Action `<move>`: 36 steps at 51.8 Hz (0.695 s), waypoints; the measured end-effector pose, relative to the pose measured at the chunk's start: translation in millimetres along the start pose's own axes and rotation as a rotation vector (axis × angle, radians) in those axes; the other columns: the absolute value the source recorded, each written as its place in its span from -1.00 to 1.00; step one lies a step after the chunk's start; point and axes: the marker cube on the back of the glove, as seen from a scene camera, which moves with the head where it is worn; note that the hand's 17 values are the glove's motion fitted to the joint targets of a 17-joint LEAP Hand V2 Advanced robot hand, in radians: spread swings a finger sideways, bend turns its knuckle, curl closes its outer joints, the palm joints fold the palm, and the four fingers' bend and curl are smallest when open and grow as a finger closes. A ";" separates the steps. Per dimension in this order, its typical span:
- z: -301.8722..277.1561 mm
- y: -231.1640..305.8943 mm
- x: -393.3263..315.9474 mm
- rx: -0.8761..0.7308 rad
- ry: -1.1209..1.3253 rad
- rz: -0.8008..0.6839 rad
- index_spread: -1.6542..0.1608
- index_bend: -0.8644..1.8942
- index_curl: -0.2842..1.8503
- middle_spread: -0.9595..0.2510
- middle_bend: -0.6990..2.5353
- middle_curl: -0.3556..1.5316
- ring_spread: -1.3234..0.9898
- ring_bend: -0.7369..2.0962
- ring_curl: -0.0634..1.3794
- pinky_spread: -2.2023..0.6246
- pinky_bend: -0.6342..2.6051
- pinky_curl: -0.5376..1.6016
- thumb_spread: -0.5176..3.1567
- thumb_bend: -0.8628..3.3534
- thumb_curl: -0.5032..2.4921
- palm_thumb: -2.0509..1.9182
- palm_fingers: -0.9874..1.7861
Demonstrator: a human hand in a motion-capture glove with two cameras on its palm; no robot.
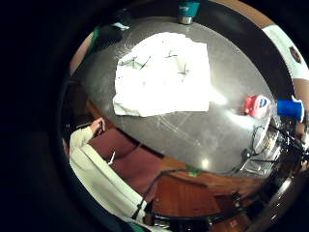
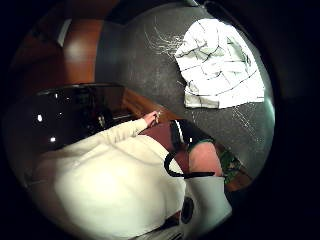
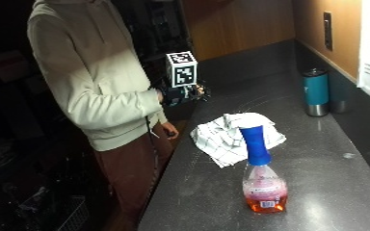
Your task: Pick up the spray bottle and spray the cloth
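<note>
In the outside view a spray bottle with a blue head and orange-pink liquid stands upright near the front of the dark counter. Just behind it lies a crumpled white checked cloth. My gloved right hand hangs in the air over the counter's left edge, beyond the cloth, holding nothing and well away from the bottle. The little finger side palm view looks down on the cloth and the bottle. The thumb side palm view shows the cloth and no fingers curling in.
A teal tumbler stands at the back of the counter by the wall. The person in a cream hoodie stands at the counter's left edge, bare left hand down by the thigh. A wire basket sits at the counter's end.
</note>
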 end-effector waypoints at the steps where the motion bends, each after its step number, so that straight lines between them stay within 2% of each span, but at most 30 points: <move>1: 0.4 -0.2 0.2 -0.002 0.000 0.000 0.62 -0.22 -0.68 0.57 -0.42 -0.56 0.14 -0.29 -0.84 0.60 -0.40 -0.43 -0.53 -0.43 -0.58 0.31 0.04; 8: 6.6 -2.5 5.3 -0.036 -0.012 0.007 0.50 -0.24 -0.58 0.56 -0.43 -0.48 0.14 -0.28 -0.73 0.63 -0.39 -0.34 -0.37 -0.46 -0.53 0.35 0.01; 19: 14.0 -1.8 11.9 -0.022 -0.019 0.008 0.45 -0.26 -0.53 0.55 -0.43 -0.40 0.14 -0.29 -0.67 0.64 -0.40 -0.28 -0.27 -0.51 -0.48 0.38 0.00; 36: 4.8 17.8 28.0 0.200 -0.007 0.026 0.43 -0.26 -0.48 0.55 -0.44 -0.33 0.14 -0.29 -0.61 0.65 -0.42 -0.24 -0.23 -0.57 -0.43 0.43 0.02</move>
